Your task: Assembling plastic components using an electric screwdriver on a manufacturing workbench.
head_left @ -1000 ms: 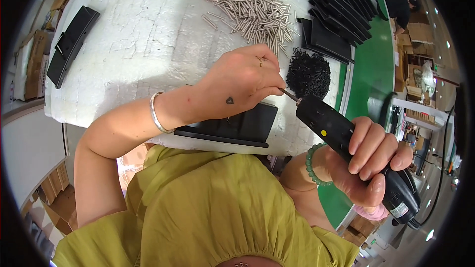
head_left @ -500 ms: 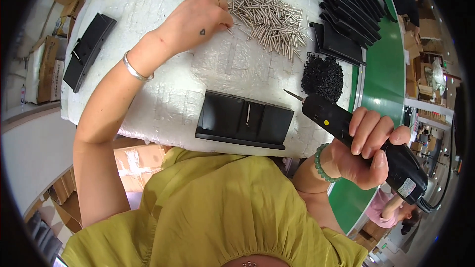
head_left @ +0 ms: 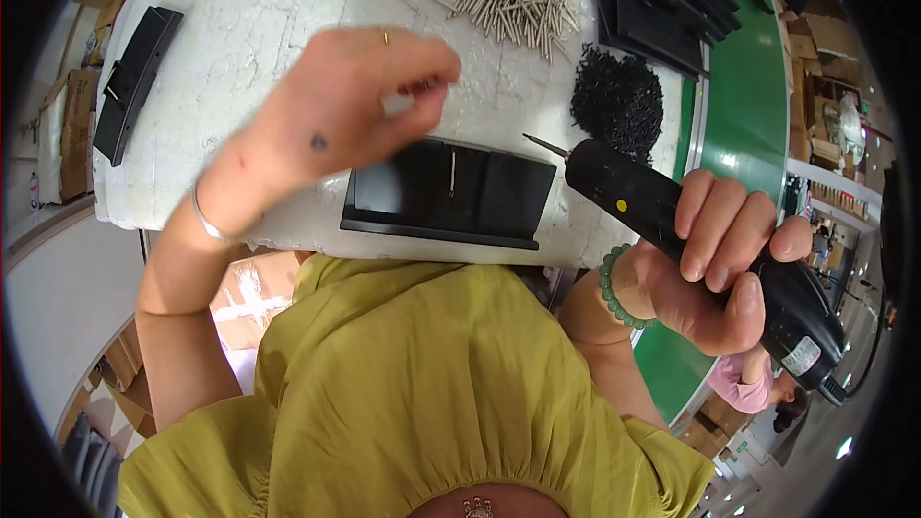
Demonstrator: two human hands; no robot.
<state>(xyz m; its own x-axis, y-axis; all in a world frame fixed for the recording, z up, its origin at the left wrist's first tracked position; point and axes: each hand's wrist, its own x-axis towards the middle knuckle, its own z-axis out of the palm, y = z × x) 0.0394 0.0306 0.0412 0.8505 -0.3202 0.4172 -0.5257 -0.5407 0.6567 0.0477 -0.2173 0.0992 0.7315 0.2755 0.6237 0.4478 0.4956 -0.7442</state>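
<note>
Ref. clock centred on blk panel [head_left: 398, 200], which lies on wht wrapped worktop [head_left: 278, 0] close to its near edge. RH [head_left: 693, 299], approx. 3–4 o'clock, is wrapped round elec. driver [head_left: 606, 176]; LH [head_left: 350, 105], 11 o'clock, has thumb and index curled together, but blur prevents confirming whether a part is pinched. Caution: bare bit [head_left: 546, 145] points in from 2 o'clock, near panel's far edge; a dip of RH could scratch panel, or jab LH if LH crosses. Silver pin [head_left: 452, 175], approx. mid-panel, may shift if panel is knocked, e.g. by LH passing low. Panel may slide off toward 6 o'clock if pushed. Blk pile of small parts [head_left: 619, 104], 2 o'clock, may scatter if driver swings that way. Markings: wht label [head_left: 801, 356] on driver rear end, 4 o'clock, print too small to read; yel. dot [head_left: 622, 205] on driver body, no legible text
</note>
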